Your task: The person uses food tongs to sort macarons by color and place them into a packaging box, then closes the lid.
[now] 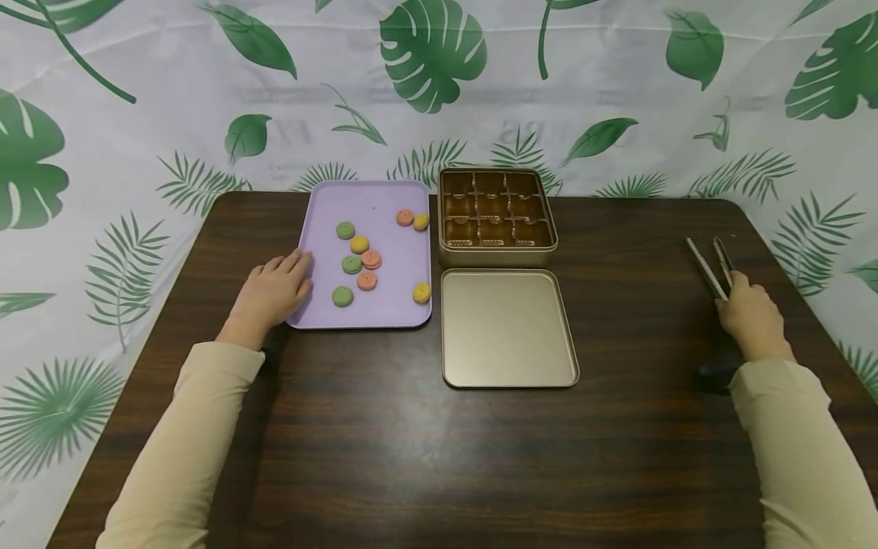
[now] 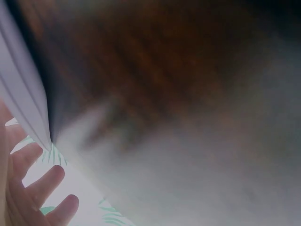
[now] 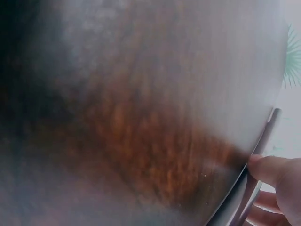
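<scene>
My left hand (image 1: 273, 288) rests at the left edge of a lilac tray (image 1: 322, 206), its fingers (image 2: 49, 181) loosely extended and spread beside the rim. On that tray lie several small macarons: green ones such as the green macaron (image 1: 342, 296), yellow ones such as the yellow macaron (image 1: 421, 293), and pink ones such as the pink macaron (image 1: 366, 281). At the far right, my right hand (image 1: 753, 316) holds metal tongs (image 1: 706, 268), whose arms stand apart and point away from me. In the right wrist view, the thumb (image 3: 268, 169) presses along the tongs.
Right of the tray stands a gold tin (image 1: 497, 258) with a brown insert (image 1: 490, 206) divided into several compartments. In front of it lies a flat gold lid (image 1: 507, 328). All sit on a dark wooden table (image 1: 411, 457), with a leaf-print cloth (image 1: 480, 130) behind.
</scene>
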Available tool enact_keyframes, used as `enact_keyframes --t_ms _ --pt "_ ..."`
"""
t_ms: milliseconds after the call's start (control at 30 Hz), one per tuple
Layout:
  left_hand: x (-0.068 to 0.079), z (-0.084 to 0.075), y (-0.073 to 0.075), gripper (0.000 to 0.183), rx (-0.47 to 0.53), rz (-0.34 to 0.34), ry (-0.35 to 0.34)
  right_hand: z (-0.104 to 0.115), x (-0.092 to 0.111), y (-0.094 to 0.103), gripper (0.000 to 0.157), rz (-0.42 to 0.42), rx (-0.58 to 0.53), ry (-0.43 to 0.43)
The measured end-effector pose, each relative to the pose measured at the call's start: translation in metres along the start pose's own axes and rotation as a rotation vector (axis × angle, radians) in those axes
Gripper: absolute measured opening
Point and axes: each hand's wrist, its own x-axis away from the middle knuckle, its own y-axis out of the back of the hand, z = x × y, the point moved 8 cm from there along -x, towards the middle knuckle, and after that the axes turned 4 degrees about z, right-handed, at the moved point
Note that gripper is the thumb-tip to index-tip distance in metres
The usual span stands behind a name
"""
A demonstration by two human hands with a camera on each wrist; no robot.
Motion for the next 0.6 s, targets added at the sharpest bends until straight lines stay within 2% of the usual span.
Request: enact_keyframes --t_ms 267,400,600 --pt "-0.003 0.001 -0.004 0.056 0.001 0.028 0.001 0.007 0.001 0.002 0.053 -0.080 -0.021 0.016" --pt "-0.003 0.001 -0.005 0.056 -0.003 0.037 0.005 0.018 0.000 0.007 0.053 -0.151 -0.020 0.047" --pt "-0.004 0.003 -0.007 0.056 -0.005 0.048 0.010 0.042 -0.005 0.016 0.051 -0.212 -0.042 0.117"
